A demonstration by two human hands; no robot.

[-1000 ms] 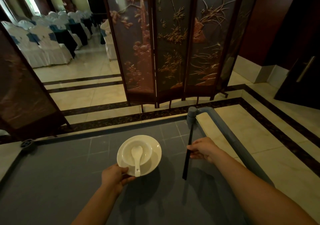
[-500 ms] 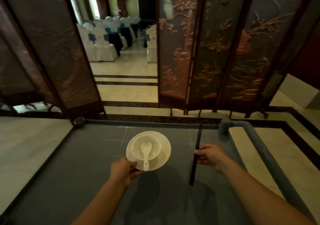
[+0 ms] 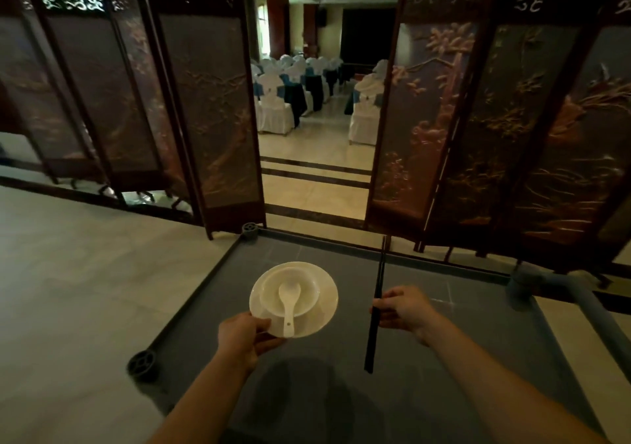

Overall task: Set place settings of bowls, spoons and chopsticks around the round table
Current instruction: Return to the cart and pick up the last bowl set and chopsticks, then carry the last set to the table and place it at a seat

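Observation:
My left hand (image 3: 244,336) grips the near rim of a white plate (image 3: 324,310), held above a grey cart. A white bowl (image 3: 273,290) sits on the plate, and a white spoon (image 3: 289,302) lies in the bowl with its handle toward me. To the right, my right hand (image 3: 403,307) holds a pair of dark chopsticks (image 3: 375,303) near their middle. The chopsticks point away from me, roughly upright in the view. No round table is close by.
The grey cart top (image 3: 444,358) lies under both hands, with a raised edge and a grey handle (image 3: 563,283) at right. Carved folding screens stand left (image 3: 191,109) and right (image 3: 495,129), with a gap between them. Beyond it are white-covered chairs (image 3: 276,109) and tables.
My view has swung left and lifted, so the gap between the screens now sits ahead. Both hands keep their hold on the plate and the chopsticks.

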